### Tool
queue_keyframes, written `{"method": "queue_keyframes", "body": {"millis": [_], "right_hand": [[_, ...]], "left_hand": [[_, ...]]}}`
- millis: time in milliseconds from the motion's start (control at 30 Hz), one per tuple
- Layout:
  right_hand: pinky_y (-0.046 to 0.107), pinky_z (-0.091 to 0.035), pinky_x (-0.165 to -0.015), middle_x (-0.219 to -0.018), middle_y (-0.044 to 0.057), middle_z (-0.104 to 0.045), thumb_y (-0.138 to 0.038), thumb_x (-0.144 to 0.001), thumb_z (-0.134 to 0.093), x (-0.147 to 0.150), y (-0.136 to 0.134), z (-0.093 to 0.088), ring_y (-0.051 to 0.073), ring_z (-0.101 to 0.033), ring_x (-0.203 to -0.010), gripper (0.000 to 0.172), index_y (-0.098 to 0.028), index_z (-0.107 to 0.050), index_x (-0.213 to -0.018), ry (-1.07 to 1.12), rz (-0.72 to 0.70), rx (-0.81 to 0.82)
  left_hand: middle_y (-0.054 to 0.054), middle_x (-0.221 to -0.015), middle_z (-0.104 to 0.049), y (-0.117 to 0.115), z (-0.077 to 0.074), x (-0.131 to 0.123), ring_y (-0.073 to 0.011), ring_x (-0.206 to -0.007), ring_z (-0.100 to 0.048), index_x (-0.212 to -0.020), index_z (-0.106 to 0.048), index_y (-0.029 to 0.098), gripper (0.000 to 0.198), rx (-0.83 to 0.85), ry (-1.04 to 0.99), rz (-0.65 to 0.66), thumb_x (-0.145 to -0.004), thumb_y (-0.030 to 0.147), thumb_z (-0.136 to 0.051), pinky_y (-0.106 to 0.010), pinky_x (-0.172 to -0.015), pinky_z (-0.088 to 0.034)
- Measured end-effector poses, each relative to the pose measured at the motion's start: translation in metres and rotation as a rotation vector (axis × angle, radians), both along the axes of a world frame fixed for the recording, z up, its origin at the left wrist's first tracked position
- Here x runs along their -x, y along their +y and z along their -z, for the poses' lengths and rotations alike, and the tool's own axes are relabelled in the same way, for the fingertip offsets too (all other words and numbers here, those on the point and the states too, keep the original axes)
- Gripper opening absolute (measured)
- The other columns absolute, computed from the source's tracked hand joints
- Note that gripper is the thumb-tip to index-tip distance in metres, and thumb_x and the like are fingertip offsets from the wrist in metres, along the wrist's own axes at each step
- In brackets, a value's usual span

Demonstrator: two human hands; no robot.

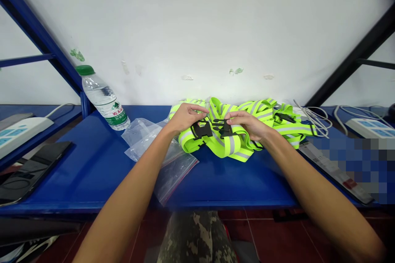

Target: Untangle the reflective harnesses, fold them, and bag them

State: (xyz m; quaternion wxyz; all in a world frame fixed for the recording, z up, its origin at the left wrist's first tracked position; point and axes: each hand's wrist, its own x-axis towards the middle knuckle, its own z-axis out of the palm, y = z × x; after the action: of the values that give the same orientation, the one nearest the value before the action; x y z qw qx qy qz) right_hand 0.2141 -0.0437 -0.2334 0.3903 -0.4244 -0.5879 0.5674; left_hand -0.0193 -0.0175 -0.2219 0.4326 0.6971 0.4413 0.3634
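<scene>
A tangled heap of neon-yellow reflective straps (232, 145) with grey stripes lies against the wall. My right hand (247, 122) is closed, thumb and fingers pinching a black plastic buckle (226, 128) on one strap. Opposite it, my left hand (185, 117) is also closed, its fingertips pinched at the straps beside the buckle prongs; the exact part they grip is partly hidden. Another black buckle (202, 130) hangs just below my left hand. Clear plastic zip bags (173, 172) lie under and beside my left forearm.
A water bottle (106, 100) with a green cap leans at the left. Phones (33, 168) and power strips (23, 131) lie farther left, with another power strip (368, 125) at the right. White cables (321, 123) and a flat tablet-like object (335, 168) are on the blue tabletop (240, 185).
</scene>
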Motion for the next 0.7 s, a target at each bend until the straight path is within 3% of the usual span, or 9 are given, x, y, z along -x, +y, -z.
{"method": "queue_keyframes", "body": {"millis": [100, 200, 267, 367, 433, 533, 600, 700], "right_hand": [[0.025, -0.04, -0.068, -0.073, 0.0, -0.06, -0.037, -0.062, -0.08, -0.003, 0.001, 0.002, 0.014, -0.054, -0.073, 0.028, -0.018, -0.064, -0.075, 0.012, 0.004, -0.034], [0.026, -0.041, -0.069, -0.074, -0.002, -0.056, -0.047, -0.069, -0.078, -0.001, 0.002, 0.004, 0.015, -0.052, -0.075, 0.036, -0.022, -0.059, -0.086, 0.0, 0.035, -0.159], [0.027, -0.043, -0.07, -0.081, -0.001, -0.056, -0.053, -0.073, -0.075, 0.002, 0.001, 0.004, 0.016, -0.052, -0.08, 0.039, -0.024, -0.055, -0.091, -0.035, 0.107, -0.296], [0.027, -0.047, -0.067, -0.094, 0.002, -0.056, -0.058, -0.075, -0.071, 0.006, 0.002, 0.004, 0.017, -0.052, -0.083, 0.042, -0.027, -0.051, -0.092, -0.052, 0.233, -0.422], [0.028, -0.048, -0.064, -0.093, 0.001, -0.055, -0.06, -0.076, -0.069, 0.006, 0.003, 0.007, 0.015, -0.051, -0.078, 0.042, -0.028, -0.048, -0.093, -0.015, 0.302, -0.428], [0.028, -0.049, -0.059, -0.087, 0.0, -0.056, -0.061, -0.078, -0.066, 0.006, 0.008, 0.011, 0.015, -0.052, -0.071, 0.044, -0.029, -0.044, -0.099, 0.06, 0.41, -0.428], [0.028, -0.049, -0.058, -0.086, 0.0, -0.057, -0.057, -0.08, -0.065, 0.0, 0.014, 0.005, 0.015, -0.054, -0.069, 0.043, -0.028, -0.042, -0.102, 0.068, 0.51, -0.486], [0.032, -0.05, -0.064, -0.089, 0.004, -0.056, -0.044, -0.087, -0.059, -0.026, 0.028, -0.032, 0.017, -0.059, -0.075, 0.031, -0.023, -0.041, -0.101, -0.012, 0.776, -0.728]], "left_hand": [[-0.003, -0.056, -0.065, 0.004, 0.004, 0.001, -0.0151, -0.053, -0.056, -0.095, -0.079, 0.016, 0.028, 0.011, -0.012, 0.009, -0.073, 0.031, -0.075, -0.027, -0.052, -0.04], [-0.007, -0.08, -0.075, 0.008, 0.006, 0.001, -0.0186, -0.072, -0.065, -0.091, -0.078, 0.015, 0.029, 0.026, -0.09, -0.008, -0.072, 0.036, -0.076, -0.029, -0.066, -0.048], [-0.008, -0.087, -0.075, 0.007, 0.003, 0.003, -0.02, -0.078, -0.067, -0.089, -0.077, 0.013, 0.035, 0.111, -0.192, -0.04, -0.072, 0.044, -0.076, -0.03, -0.071, -0.05], [-0.008, -0.08, -0.073, 0.002, -0.004, 0.008, -0.0209, -0.072, -0.068, -0.09, -0.074, 0.013, 0.048, 0.319, -0.366, -0.029, -0.07, 0.056, -0.075, -0.033, -0.07, -0.053], [-0.008, -0.084, -0.073, -0.002, -0.006, 0.009, -0.0213, -0.074, -0.069, -0.094, -0.072, 0.014, 0.051, 0.378, -0.466, 0.03, -0.066, 0.055, -0.08, -0.034, -0.072, -0.055], [-0.008, -0.095, -0.073, -0.001, -0.01, 0.01, -0.0195, -0.079, -0.069, -0.105, -0.069, 0.015, 0.058, 0.313, -0.543, 0.045, -0.058, 0.043, -0.089, -0.033, -0.075, -0.056], [-0.008, -0.095, -0.072, 0.005, -0.02, 0.011, -0.0173, -0.078, -0.067, -0.111, -0.065, 0.015, 0.06, 0.178, -0.541, -0.104, -0.062, 0.038, -0.089, -0.032, -0.073, -0.055], [-0.003, -0.097, -0.068, 0.02, -0.055, 0.022, -0.0136, -0.085, -0.064, -0.116, -0.056, 0.015, 0.048, -0.153, -0.582, -0.586, -0.078, 0.033, -0.08, -0.028, -0.076, -0.053]]}}
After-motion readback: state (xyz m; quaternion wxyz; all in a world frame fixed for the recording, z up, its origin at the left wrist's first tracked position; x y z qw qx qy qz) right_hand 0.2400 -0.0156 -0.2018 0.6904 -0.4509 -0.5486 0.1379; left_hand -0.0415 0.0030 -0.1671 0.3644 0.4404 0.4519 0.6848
